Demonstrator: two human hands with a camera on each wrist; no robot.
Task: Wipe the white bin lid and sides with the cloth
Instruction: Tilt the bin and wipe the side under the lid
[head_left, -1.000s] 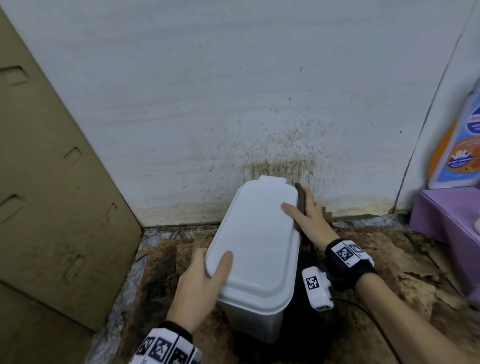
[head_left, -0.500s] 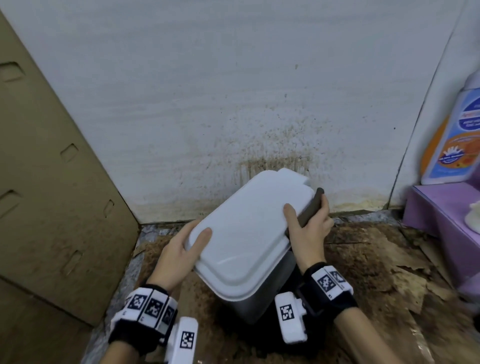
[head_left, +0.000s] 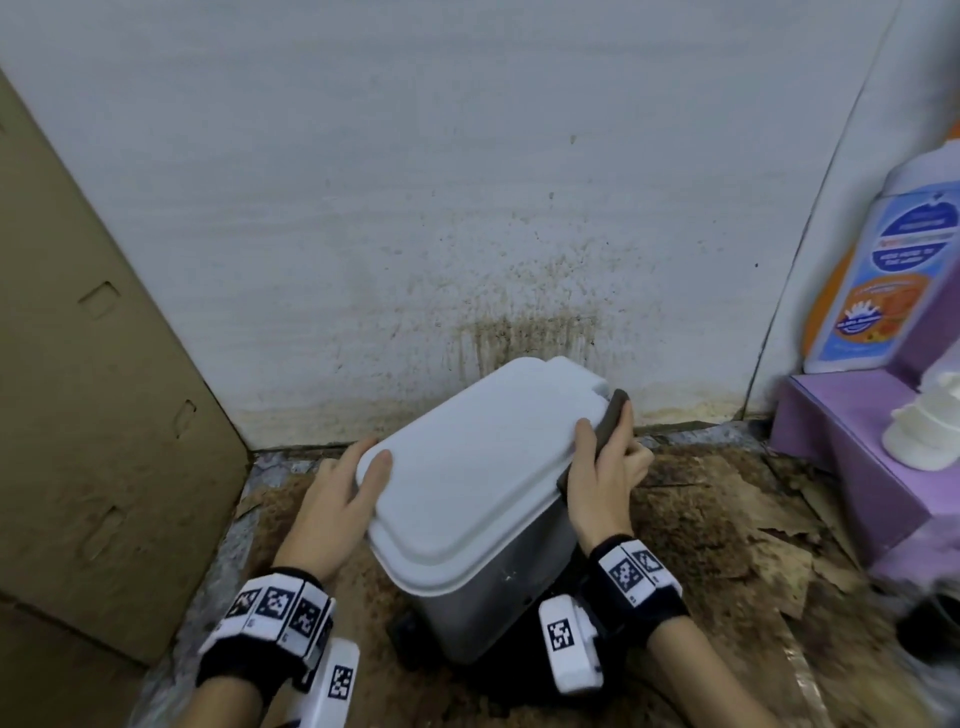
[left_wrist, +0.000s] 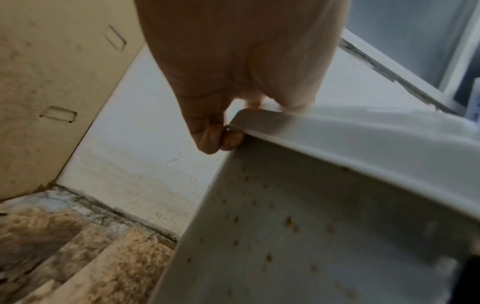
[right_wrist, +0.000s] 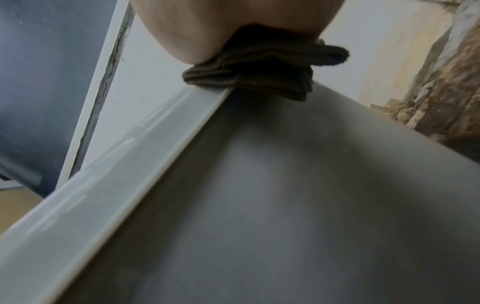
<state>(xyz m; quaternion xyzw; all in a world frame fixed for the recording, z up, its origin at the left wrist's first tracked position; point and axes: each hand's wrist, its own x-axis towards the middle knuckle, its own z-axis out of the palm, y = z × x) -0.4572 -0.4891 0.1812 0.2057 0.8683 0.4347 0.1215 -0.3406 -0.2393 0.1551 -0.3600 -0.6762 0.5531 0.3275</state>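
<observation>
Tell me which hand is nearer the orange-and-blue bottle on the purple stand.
Right. The right hand presses the dark cloth against the white bin on the side facing the bottle; the left hand holds the lid's opposite edge, farther away.

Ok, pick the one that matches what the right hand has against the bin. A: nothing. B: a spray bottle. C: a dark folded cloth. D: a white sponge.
C: the right hand presses a dark folded cloth against the bin just under the lid edge.
</observation>
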